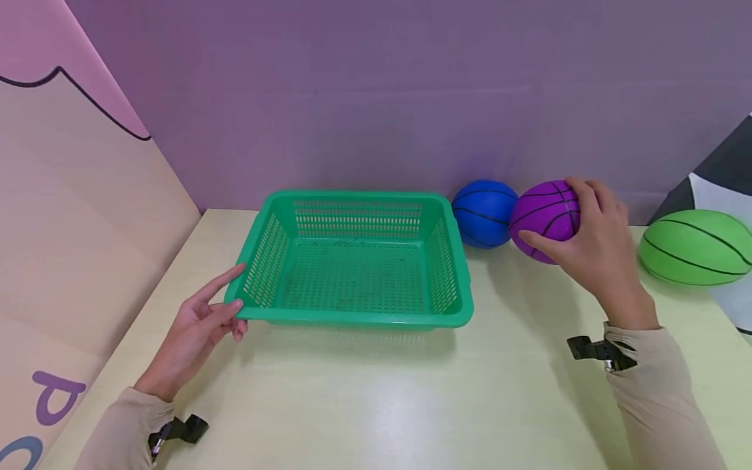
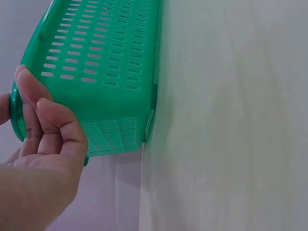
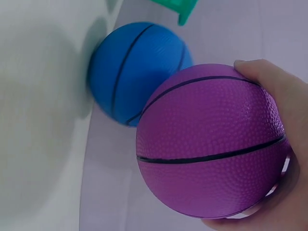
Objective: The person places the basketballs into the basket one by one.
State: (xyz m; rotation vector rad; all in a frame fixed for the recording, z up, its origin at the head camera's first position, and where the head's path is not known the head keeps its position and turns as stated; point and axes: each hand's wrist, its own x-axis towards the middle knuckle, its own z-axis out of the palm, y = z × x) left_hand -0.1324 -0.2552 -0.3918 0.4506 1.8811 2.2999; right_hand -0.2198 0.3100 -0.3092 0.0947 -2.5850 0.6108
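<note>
My left hand [image 1: 196,333] pinches the rim of a green plastic basket [image 1: 364,318] at its front left corner, thumb above and other fingers at the side and below. The basket's perforated floor is bare. My right hand [image 1: 605,258] grips a purple toy basketball [image 3: 207,139] from its right side, thumb and fingers spread around it. In the right wrist view the purple ball appears raised off the table, overlapping a blue toy basketball [image 3: 137,67] behind it. The blue ball sits against the basket's right end in the head view; whether they touch I cannot tell.
A light green ball with black lines [image 1: 696,251] lies at the table's right side. Behind the pale table [image 1: 364,405] rises a purple backdrop [image 1: 364,98]. A printed panel [image 1: 70,215] stands along the left edge.
</note>
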